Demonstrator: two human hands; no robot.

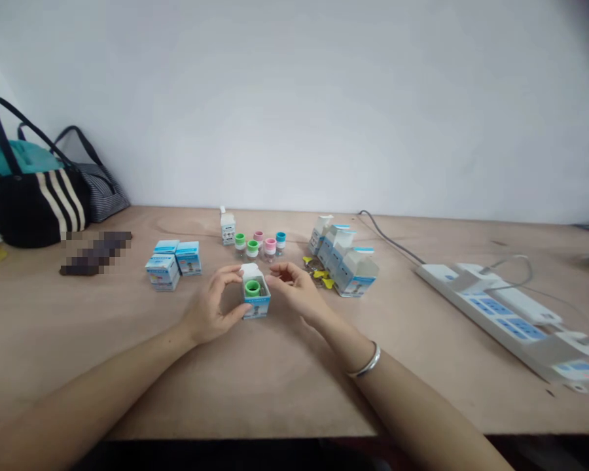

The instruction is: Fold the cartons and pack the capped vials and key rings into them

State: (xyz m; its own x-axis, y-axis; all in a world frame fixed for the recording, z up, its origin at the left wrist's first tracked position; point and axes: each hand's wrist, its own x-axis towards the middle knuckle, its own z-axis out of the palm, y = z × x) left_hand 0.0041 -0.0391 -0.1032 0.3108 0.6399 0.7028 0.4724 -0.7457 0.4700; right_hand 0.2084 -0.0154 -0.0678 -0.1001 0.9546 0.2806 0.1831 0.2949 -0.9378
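A small white and blue cardboard box (256, 309) stands open-topped on the table in front of me. Inside it sits a small container with a green rim (252, 288). My left hand (212, 307) grips the box from the left, thumb at its front and fingers at its rear corner. At the box's upper right edge, the bent fingers and thumb of my right hand (297, 289) close on the flap; their exact contact is partly hidden. Just behind the box are several small clear jars with green, pink and blue tops, such as a blue-topped jar (280, 241).
Open boxes (356, 278) stand in a row at right, beside yellow pieces (328, 283). Closed boxes (163, 272) group at left; another open box (228, 230) stands behind. A power strip (491, 314) with cables lies far right. Bags (34, 203) and a blurred-out dark object (98, 254) are far left.
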